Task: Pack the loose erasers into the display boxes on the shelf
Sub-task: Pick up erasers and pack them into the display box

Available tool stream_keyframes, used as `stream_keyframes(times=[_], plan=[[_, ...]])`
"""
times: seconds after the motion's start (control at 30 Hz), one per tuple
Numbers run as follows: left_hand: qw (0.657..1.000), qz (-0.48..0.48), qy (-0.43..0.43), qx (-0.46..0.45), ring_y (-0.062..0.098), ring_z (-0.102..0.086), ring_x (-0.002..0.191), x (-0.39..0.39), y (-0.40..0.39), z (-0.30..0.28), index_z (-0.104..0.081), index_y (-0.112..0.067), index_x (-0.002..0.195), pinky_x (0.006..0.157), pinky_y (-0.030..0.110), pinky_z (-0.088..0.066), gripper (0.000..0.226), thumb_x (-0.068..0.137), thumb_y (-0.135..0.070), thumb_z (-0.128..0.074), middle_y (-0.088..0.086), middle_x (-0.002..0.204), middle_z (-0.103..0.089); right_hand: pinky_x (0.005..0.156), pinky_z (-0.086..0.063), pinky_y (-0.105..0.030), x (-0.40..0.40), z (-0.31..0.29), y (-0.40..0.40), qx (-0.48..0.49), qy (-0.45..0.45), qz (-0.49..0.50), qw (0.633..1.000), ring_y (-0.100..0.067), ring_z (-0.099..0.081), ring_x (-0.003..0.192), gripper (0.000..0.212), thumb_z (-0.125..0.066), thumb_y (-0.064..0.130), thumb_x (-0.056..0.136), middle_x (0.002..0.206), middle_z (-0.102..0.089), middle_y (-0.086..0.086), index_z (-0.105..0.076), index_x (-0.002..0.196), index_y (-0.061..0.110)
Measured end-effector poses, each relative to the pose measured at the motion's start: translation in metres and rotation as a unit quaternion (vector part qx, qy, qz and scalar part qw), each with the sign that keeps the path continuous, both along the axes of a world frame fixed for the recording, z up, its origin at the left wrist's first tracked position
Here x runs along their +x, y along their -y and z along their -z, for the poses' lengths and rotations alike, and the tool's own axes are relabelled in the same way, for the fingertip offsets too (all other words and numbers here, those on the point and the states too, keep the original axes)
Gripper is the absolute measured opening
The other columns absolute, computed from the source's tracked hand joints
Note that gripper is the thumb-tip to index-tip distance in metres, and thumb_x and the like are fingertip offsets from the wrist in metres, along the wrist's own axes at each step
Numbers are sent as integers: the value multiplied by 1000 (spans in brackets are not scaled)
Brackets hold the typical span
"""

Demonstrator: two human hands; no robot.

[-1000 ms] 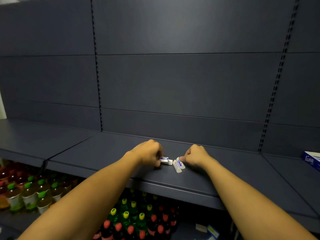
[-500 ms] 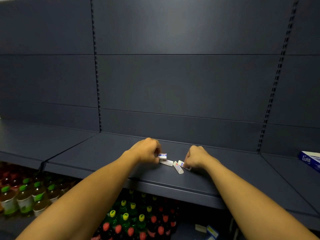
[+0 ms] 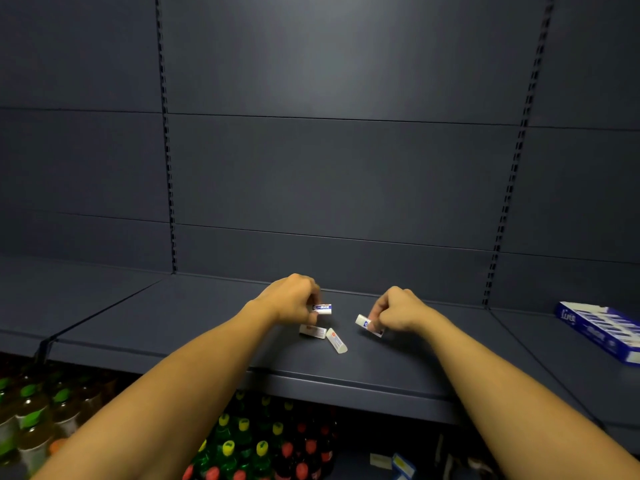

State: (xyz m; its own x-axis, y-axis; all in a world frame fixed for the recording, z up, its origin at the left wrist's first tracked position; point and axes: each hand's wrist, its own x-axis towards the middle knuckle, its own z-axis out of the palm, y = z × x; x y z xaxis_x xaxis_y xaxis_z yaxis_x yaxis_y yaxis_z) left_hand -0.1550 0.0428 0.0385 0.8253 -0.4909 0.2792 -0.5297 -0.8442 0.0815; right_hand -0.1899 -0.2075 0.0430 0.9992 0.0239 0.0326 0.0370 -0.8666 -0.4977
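Here, just below the middle of the frame, the left hand (image 3: 290, 299) pinches a small white eraser with a blue-printed sleeve (image 3: 322, 309) in curled fingers, while the right hand (image 3: 397, 310) grips another white, blue-marked eraser (image 3: 363, 321) poking out toward the left. Two more white erasers lie loose on the dark grey metal shelf (image 3: 214, 317) between the hands — one with a reddish label (image 3: 312, 331), one angled down-right (image 3: 337, 340) — and a blue-and-white cardboard display box (image 3: 601, 328) sits at the right edge.
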Motion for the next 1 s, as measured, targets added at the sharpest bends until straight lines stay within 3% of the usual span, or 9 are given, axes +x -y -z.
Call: stream_keyframes(times=[0.4,0.6,1.0], plan=[[997,70,24,-2,15,-59,84,4,52,-9,-68,-22,98,69,29,-52,20,78,-27,-69,-8,99,-60,84,-59,-36,-35,-14,49,-13,31,74,997,-18,-68,89,13,-68,11,78,92,-71,-4,-78,76,18],[995,101,23,3,16,-60,83,4,84,-11,-67,-23,98,72,34,-56,21,78,-28,-71,-7,99,-60,83,-61,-40,-64,-18,72,-26,37,121,992,-18,-69,83,12,-68,14,74,86,-72,0,-77,72,20],[984,172,39,18,17,-59,86,-25,163,-19,-67,-23,100,75,37,-57,21,80,-27,-72,-6,100,-58,81,-58,-34,-123,-25,146,-20,46,184,982,-16,-67,87,11,-71,13,78,90,-72,0,-77,78,22]])
